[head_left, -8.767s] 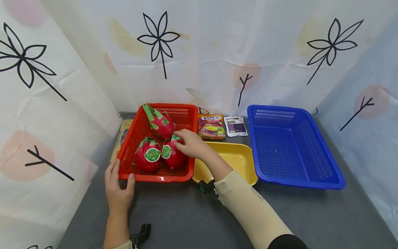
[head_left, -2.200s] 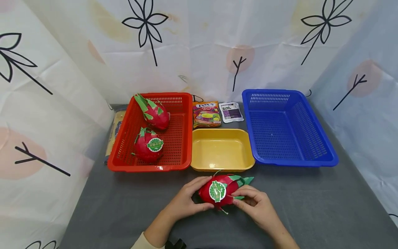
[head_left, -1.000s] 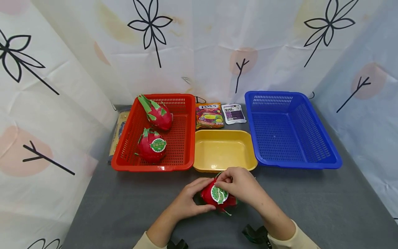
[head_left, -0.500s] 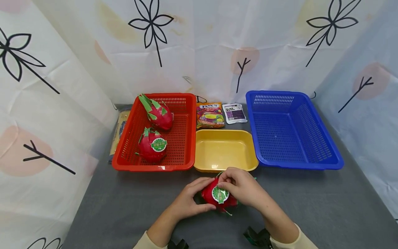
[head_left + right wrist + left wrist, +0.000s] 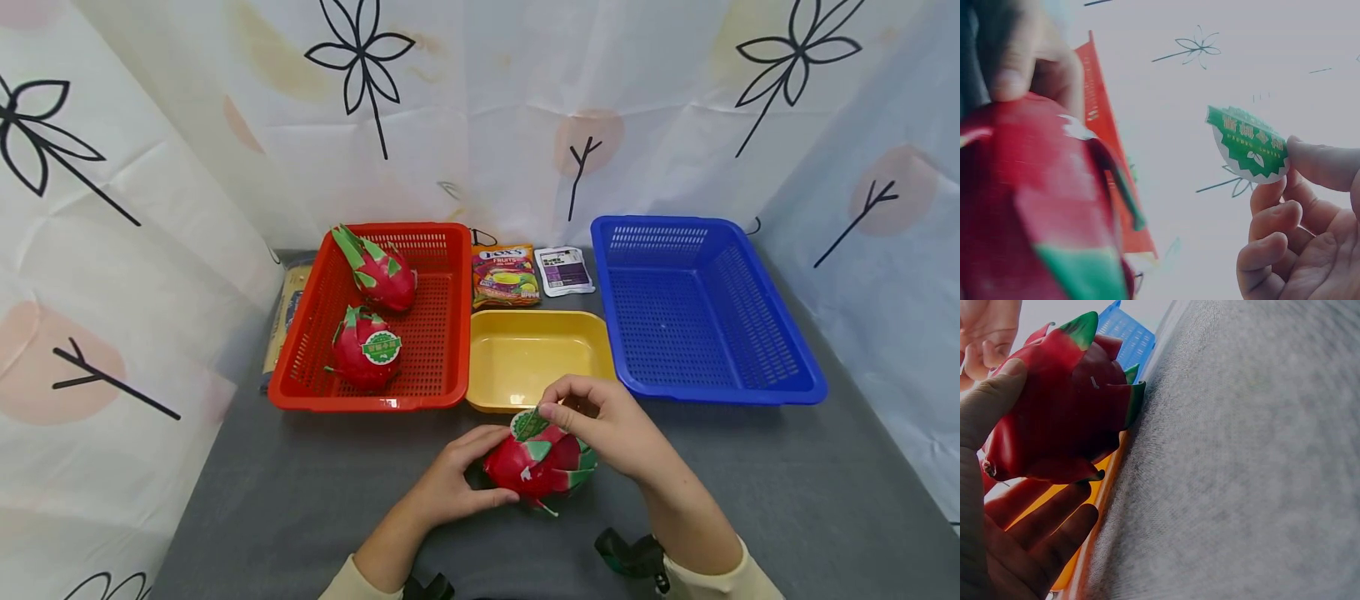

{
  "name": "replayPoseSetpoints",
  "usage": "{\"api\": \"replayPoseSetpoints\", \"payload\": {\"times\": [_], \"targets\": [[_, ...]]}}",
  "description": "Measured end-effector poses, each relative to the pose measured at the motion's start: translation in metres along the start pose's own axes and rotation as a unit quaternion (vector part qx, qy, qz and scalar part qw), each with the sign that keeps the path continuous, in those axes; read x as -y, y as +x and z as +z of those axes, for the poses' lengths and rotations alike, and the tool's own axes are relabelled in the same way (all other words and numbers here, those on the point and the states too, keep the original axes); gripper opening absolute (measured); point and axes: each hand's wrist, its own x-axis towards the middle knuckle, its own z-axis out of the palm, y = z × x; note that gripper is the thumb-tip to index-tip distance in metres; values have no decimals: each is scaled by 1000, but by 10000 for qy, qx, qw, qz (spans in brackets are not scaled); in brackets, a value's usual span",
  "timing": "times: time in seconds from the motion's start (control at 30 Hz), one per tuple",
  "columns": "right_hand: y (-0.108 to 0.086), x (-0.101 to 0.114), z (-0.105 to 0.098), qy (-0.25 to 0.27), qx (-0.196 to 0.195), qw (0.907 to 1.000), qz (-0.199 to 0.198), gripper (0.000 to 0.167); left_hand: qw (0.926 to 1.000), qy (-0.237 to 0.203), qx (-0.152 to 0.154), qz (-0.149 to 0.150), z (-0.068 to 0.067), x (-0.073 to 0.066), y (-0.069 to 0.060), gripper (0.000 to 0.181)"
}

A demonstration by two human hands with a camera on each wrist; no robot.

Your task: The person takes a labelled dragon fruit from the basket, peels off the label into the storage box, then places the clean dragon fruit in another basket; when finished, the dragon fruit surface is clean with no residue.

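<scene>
A red dragon fruit (image 5: 540, 463) with green-tipped scales lies on the grey table in front of the yellow tray. My left hand (image 5: 456, 483) grips its left end between thumb and fingers; the left wrist view shows the thumb on the fruit (image 5: 1063, 406). Between thumb and forefinger, my right hand (image 5: 607, 421) pinches a round green and white sticker (image 5: 528, 424) above the fruit. In the right wrist view the sticker (image 5: 1252, 145) is off the skin, its edge slightly folded, and a small whitish patch shows on the fruit (image 5: 1054, 187).
A red basket (image 5: 367, 405) at the left holds two more dragon fruits, the front one (image 5: 365, 350) with a sticker. The yellow tray (image 5: 542, 360) stands in the middle, a blue basket (image 5: 701, 333) at the right. Two packets (image 5: 506, 276) lie behind the tray, another package (image 5: 285, 321) beside the red basket.
The dragon fruit came out of the red basket to the table's front. Over the last half second my right hand lifted the sticker off its skin, moving slightly up and right.
</scene>
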Motion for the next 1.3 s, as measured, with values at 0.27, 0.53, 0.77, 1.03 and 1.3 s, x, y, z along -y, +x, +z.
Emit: {"api": "replayPoseSetpoints", "payload": {"times": [0.27,0.53,0.77,1.03,1.3], "targets": [[23,17,-7,49,-427,9987,264,19,9999,76,6,-110,-1,-2,0,76],[65,28,-12,-243,-519,9972,489,22,9998,48,32,-198,-2,-1,1,77],[106,23,-12,-494,-225,9929,1059,21,9996,-23,56,-287,-2,0,0,76],[144,-3,-6,-1080,221,9831,1464,19,9994,0,87,-342,-2,-1,0,77],[160,-22,1,-1689,1101,9585,2014,18,9987,-73,122,-497,-3,-3,-1,77]]}}
